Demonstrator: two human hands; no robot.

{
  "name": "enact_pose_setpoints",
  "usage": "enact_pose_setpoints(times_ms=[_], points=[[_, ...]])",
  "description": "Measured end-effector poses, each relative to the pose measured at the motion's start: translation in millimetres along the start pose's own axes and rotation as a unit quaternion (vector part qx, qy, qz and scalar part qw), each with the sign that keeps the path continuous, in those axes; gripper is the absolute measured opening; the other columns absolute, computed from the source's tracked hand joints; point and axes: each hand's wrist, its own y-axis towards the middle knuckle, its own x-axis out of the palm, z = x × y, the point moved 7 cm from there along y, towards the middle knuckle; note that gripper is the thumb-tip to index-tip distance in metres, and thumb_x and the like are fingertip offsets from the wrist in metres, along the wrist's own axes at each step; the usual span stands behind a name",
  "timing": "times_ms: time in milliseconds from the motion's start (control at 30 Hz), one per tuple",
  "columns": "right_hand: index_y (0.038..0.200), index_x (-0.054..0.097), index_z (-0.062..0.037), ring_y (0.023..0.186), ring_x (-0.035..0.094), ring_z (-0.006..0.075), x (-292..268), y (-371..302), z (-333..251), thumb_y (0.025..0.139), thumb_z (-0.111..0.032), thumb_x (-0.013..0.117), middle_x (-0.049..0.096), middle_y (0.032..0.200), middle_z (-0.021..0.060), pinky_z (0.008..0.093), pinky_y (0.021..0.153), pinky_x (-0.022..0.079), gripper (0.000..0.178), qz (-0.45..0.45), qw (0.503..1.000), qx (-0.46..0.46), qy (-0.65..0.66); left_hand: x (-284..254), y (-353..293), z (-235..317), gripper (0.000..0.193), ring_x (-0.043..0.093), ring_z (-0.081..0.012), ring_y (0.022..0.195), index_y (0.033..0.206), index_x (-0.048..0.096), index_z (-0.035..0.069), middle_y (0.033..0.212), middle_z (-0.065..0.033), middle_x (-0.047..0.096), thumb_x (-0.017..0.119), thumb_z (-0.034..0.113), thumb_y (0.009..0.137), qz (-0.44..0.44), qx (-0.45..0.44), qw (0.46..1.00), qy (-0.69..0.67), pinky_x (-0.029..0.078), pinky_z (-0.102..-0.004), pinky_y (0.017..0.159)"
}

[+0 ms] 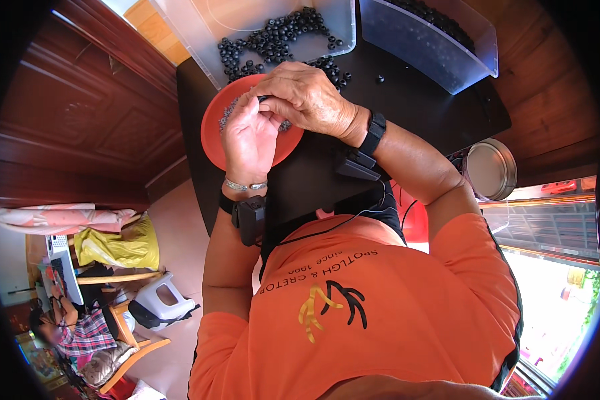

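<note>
Over an orange-red bowl (211,137) my two hands meet, fingers closed together. A small black part (263,99) shows at their fingertips; it is mostly hidden, and looks like the round black pieces nearby. My left hand (249,141), palm turned up, pinches it from below. From above, my right hand (308,97) grips it with fingers bent. Small grey pieces (225,115) lie in the bowl, partly covered by the hands. Just beyond, a heap of black ring-shaped parts (278,40) fills part of a clear plastic bin (203,50), with several more parts between bin and bowl.
A second clear bin (440,63) with dark contents stands at the far right of the black table (407,113). One loose black part (380,79) lies between the bins. A round metal tin (491,169) is beside my right arm. At the left, a person (90,331) sits away from the table.
</note>
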Motion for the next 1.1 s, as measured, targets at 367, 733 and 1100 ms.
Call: enact_pose_setpoints(times_ms=[367,733,1100], points=[[0.108,0.066,-0.0060,0.099,0.060,0.0170,2,-2,21,0.075,0.001,0.071,0.064,0.103,0.0064,0.0299,0.084,0.051,0.034,-0.001,0.941,0.139,0.309,29,-10,19,0.017,0.056,-0.0142,0.092,0.105,0.053,0.002,0.098,-0.0047,0.058,0.048,0.014,0.093,-0.016,0.095,0.989,0.112,0.043,-0.0294,0.082],[0.099,0.065,-0.0012,0.084,0.063,0.0131,2,-4,32,0.090,-0.007,0.060,0.067,0.089,0.0057,0.0269,0.078,0.051,0.012,-0.012,0.860,0.213,0.464,39,-21,38,0.019,0.055,-0.0131,0.089,0.107,0.048,0.001,0.097,-0.0041,0.052,0.055,0.012,0.093,0.023,0.242,0.912,0.330,0.044,-0.0259,0.084],[0.106,0.063,-0.0034,0.077,0.060,0.0101,28,-15,22,0.093,-0.030,0.055,0.064,0.084,0.0014,0.0246,0.070,0.048,0.031,-0.129,0.752,0.291,0.576,62,-27,44,0.023,0.050,-0.0104,0.077,0.106,0.055,0.000,0.111,-0.0073,0.048,0.050,0.019,0.095,-0.021,0.301,0.850,0.432,0.044,-0.0259,0.072]])
